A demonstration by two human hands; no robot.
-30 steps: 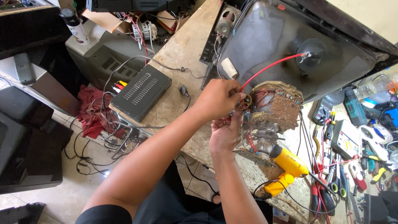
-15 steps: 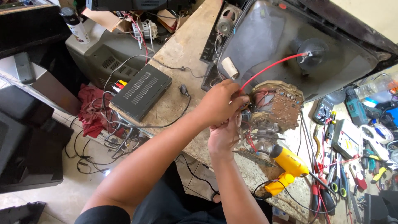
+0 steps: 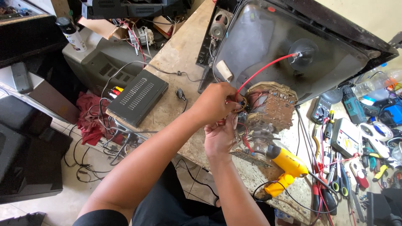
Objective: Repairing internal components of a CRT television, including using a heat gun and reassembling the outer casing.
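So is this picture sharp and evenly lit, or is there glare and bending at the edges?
Head view: bright daylight, mostly sharp; the left hand and right hand at the brown circuit board are crisp. Pale sheen lies on the picture tube's glass. The dark cabinets at left lose detail in shadow. Wide lens bends the workbench edges.

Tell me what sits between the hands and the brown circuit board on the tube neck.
Nothing separates them: left hand and right hand are already at the circuit board edge, among its wires. Fingertips are hidden, so exact contact is unclear.
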